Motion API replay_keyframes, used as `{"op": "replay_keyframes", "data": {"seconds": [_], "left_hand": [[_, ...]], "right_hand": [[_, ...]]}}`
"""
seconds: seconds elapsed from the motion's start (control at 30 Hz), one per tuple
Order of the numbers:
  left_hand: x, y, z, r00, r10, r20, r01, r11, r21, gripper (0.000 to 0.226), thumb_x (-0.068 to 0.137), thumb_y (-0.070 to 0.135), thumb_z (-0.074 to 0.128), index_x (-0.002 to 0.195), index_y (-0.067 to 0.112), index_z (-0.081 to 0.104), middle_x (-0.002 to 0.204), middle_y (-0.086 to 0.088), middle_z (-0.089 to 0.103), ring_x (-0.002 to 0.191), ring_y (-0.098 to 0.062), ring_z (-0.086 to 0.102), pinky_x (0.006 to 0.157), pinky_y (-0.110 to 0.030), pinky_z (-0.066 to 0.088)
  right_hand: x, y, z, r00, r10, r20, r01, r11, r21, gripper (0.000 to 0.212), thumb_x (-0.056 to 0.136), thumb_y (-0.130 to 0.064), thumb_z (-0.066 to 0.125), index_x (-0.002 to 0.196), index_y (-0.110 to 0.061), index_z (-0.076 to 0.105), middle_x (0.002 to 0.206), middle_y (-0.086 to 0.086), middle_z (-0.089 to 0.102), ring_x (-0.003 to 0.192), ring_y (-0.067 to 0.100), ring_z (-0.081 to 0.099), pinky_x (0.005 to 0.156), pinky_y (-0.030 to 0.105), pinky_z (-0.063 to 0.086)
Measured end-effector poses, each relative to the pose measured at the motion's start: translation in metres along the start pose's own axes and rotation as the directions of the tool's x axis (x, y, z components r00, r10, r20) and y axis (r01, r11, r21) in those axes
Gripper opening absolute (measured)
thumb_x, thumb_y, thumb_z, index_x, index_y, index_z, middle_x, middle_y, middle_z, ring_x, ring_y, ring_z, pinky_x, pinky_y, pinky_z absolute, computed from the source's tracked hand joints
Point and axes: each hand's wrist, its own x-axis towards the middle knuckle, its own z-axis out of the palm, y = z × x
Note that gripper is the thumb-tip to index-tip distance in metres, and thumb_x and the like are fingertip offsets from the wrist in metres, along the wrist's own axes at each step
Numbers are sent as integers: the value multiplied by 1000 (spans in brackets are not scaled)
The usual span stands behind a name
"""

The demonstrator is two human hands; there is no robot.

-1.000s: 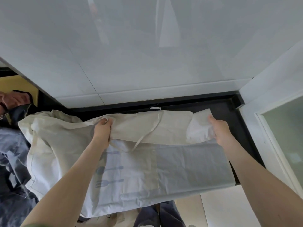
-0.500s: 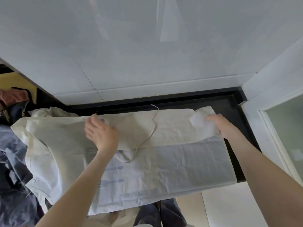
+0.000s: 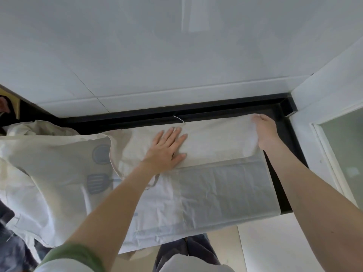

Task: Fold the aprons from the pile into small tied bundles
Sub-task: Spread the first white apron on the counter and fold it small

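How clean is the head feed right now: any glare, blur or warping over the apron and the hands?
Head view: light is soft and even, shadows faint; a bright vertical reflection streaks the glossy wall; the wide lens bows the black counter edge; the left hand, flat on the apron, is sharp; the right hand is softer, fingertips blending into pale cloth, so its grip is unclear.
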Motion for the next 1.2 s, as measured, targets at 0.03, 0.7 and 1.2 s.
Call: {"op": "replay_keyframes", "data": {"seconds": [0.03,0.7,1.2], "left_hand": [[3,-2,0,999,-33,25,33,999,7,77,85,66,1,153,30,4,157,3,-9,148,-19,-1,117,-37,-8],[-44,17,10,991,-125,-40,119,984,-130,57,103,41,13,142,14,44,153,-11,32,140,-30,33,117,-44,13],[-147,71,16,565,-816,-124,433,421,-797,19,98,11,39,107,2,54,108,-12,52,98,-27,47,83,-36,40]], "right_hand": [[0,3,0,1000,-27,5,27,998,61,17,96,-21,50,98,-9,63,83,1,50,82,17,45,77,31,40],[-43,90,-14,863,-412,292,438,324,-838,49,102,-30,28,151,-24,21,157,3,21,145,21,16,116,48,10],[-131,133,-65,944,-35,-327,-127,878,-461,41,84,-4,56,121,-4,37,125,17,46,114,36,44,94,48,41]]}}
